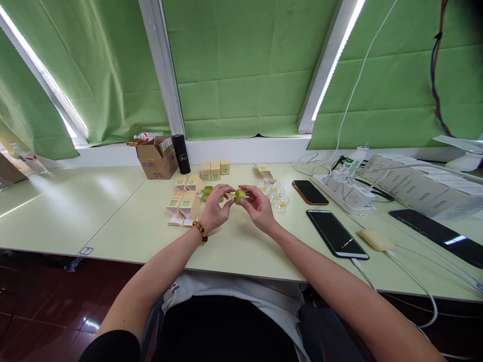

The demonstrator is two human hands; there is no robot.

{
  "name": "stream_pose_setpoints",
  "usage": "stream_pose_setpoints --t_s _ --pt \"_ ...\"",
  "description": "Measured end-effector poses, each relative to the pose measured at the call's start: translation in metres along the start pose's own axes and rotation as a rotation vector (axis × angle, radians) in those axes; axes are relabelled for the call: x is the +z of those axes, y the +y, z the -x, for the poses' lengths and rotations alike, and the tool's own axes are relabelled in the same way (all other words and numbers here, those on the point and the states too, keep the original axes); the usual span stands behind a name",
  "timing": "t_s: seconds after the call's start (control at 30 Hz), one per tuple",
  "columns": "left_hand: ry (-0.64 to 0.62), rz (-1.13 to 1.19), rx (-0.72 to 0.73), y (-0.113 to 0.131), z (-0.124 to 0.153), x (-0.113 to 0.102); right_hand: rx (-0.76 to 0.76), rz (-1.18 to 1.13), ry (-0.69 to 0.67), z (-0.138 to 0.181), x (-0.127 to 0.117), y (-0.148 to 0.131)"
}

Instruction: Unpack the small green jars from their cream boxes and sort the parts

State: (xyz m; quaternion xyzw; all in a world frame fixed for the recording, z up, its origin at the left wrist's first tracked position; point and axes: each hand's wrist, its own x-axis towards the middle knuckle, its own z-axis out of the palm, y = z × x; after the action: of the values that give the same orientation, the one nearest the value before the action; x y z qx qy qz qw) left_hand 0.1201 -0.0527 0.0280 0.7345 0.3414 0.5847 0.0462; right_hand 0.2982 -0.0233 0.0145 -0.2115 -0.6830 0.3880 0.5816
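Observation:
Between the fingertips of my right hand [259,208] is a small, round green object [239,196], held above the table. My left hand [217,207] faces it from the left, thumb and fingers curled around something small and pale that I cannot make out. Several green pieces [207,191] lie behind my left hand, partly hidden by it. Just past my right hand stand several clear little containers [281,202] with yellow centres. Small cream boxes with green labels [190,203] stand left of my left hand, some with flaps open.
More cream boxes [215,170] stand farther back, and one flattened box [265,172] lies behind the clear containers. A cardboard carton [156,158] and a black cylinder [181,154] are at the back left. Phones [337,234], cables, a power strip [345,193] and white boxes [422,186] occupy the right.

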Motion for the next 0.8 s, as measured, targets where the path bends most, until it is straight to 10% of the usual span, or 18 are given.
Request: stream_pose_setpoints --t_s 0.8 --pt "0.079 0.279 -0.45 -0.012 0.002 0.006 0.005 -0.043 -0.007 -0.001 -0.001 0.002"
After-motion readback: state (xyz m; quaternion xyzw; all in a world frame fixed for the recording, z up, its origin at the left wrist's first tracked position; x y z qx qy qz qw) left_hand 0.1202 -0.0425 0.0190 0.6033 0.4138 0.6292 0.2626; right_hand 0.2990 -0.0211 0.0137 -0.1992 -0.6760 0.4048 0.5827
